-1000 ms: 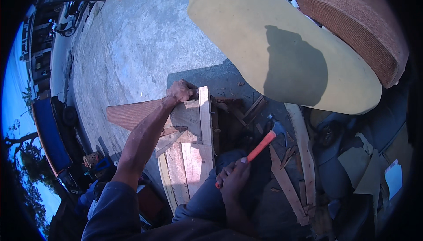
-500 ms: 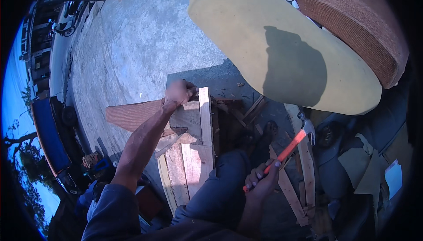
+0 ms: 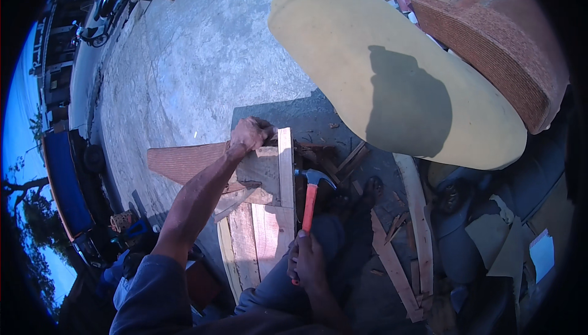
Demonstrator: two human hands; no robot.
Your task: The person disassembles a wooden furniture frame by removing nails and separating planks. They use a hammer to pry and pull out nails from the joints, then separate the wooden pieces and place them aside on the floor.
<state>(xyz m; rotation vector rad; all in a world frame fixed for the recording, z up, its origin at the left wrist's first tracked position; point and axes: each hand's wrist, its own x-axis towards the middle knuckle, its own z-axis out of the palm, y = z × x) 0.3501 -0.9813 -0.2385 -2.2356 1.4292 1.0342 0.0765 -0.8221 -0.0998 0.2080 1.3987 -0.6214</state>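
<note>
My right hand (image 3: 308, 258) grips a claw hammer (image 3: 310, 205) by its red-orange handle. The hammer's steel head is up against, or very close to, the right side of a pale wooden strip (image 3: 285, 169). That strip runs along the edge of a wooden frame (image 3: 258, 162) built of rough boards, which stands beside my leg. At the far end of the frame my left hand (image 3: 250, 134) is closed over the top corner, next to the strip's end. Its fingertips are partly hidden. A brown ribbed fabric piece (image 3: 184, 160) sticks out left of the frame.
A large tan foam cushion (image 3: 392, 71) lies ahead to the right, beside a brown upholstered piece (image 3: 490, 47). Loose wooden slats (image 3: 419, 225) and scraps litter the ground at my right. A blue-sided vehicle (image 3: 64, 182) stands far left on the concrete.
My right hand has swung the hammer left, from over the loose slats to the side of the wooden strip. My left hand stays on the frame's corner.
</note>
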